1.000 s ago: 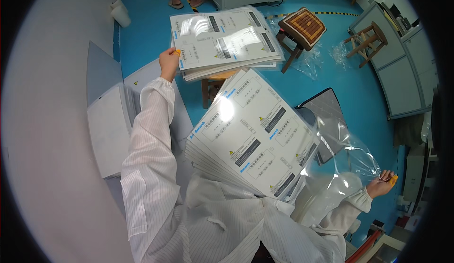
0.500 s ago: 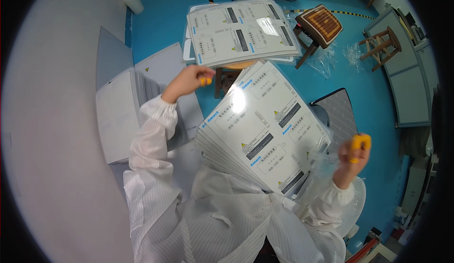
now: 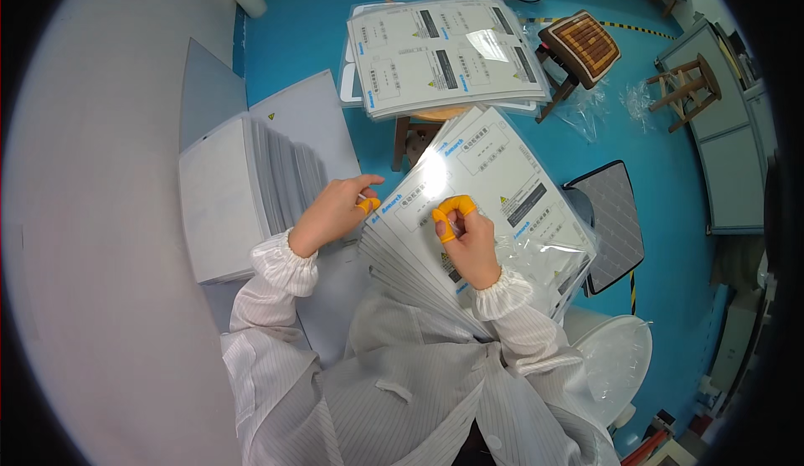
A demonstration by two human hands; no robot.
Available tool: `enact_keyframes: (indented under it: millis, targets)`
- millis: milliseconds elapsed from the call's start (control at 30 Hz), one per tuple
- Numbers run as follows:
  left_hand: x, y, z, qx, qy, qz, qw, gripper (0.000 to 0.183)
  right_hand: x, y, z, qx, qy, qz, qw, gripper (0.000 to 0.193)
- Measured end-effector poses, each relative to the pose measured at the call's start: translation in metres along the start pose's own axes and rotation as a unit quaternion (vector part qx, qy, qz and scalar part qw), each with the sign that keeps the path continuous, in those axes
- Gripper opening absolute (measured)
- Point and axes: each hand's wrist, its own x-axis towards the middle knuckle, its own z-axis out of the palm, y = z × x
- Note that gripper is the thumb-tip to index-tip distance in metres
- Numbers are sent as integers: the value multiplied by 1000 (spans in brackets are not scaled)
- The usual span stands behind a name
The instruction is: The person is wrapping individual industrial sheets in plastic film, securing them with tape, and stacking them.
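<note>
A fanned stack of flat printed sheets (image 3: 494,177) lies across my lap, white with blue and black print and a glossy top. My left hand (image 3: 331,211) is at the stack's left corner, its index finger stretched out and its thumb, in a yellow finger cot, close to the edge. Over the middle of the top sheet, my right hand (image 3: 471,248) is closed in a pinch, with yellow cots on thumb and index finger. Whatever is between those fingertips, if anything, is too small to make out. Crumpled clear film (image 3: 548,261) covers the stack's right-hand corner.
Ahead, another pile of printed sheets (image 3: 419,97) rests on a wooden stool (image 3: 402,144). Plain-faced panels (image 3: 219,202) stand at the left by the wall. A cushioned stool (image 3: 582,47), a bare stool (image 3: 687,89), a grey padded panel (image 3: 615,231) and a white bin (image 3: 628,357) are on the right.
My right hand has swung in from the far right to above the stack. My left hand has come down to the stack's left corner. Clear film now spreads further over the right-hand sheets.
</note>
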Motion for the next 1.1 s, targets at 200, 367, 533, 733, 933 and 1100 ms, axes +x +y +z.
enact_keyframes:
  millis: [200,367,533,733,933,1100]
  targets:
    - [-11,7,0,15,-2,1,1000,33,-1,2,-1,-10,5,14,1000,12]
    - [-14,12,-3,-21,-9,-10,1000,37,0,9,10,-22,-10,1,1000,15]
    - [-7,6,-16,-186,-143,-50,971,46,-2,21,29,-49,-8,-27,998,18]
    - [-4,-13,-5,-335,-132,-91,928,51,-4,29,32,-57,-1,-14,998,19]
    - [6,-13,-1,-225,-54,-31,972,35,-3,29,35,-40,7,-19,999,18]
    - [20,-8,2,-336,-131,-55,931,27,-2,20,38,-40,6,-30,999,18]
